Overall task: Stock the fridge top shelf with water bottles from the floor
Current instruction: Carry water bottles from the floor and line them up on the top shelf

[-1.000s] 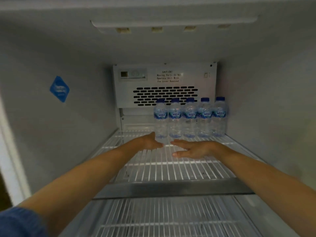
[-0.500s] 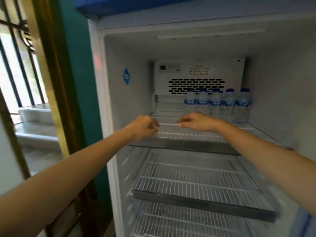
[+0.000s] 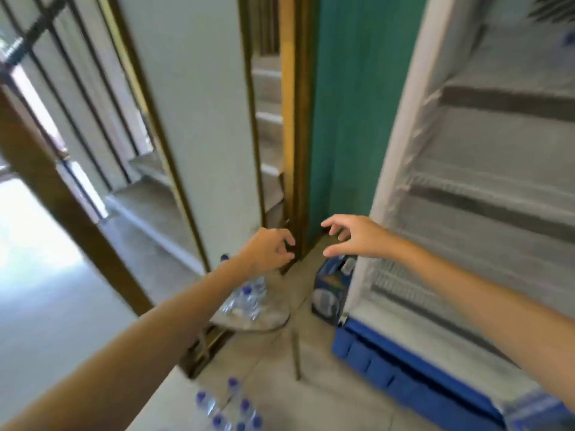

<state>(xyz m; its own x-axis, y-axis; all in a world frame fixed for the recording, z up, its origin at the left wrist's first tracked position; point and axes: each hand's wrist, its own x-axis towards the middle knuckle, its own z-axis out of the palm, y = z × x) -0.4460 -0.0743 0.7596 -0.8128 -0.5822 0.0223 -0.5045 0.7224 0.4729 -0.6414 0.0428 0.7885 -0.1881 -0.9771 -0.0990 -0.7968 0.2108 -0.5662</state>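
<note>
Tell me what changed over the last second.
Both hands pulled out of the fridge and swung left and down: the left hand and right hand now hover, fingers loosely curled, above the water bottles on the floor beside it. Nothing was taken or let go; both hands stay empty.

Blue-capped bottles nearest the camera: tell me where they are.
Head view, bottom edge: the blue-capped bottles stand on the floor, left of the fridge's blue base and closer to the camera than the plastic-wrapped pack.
</note>
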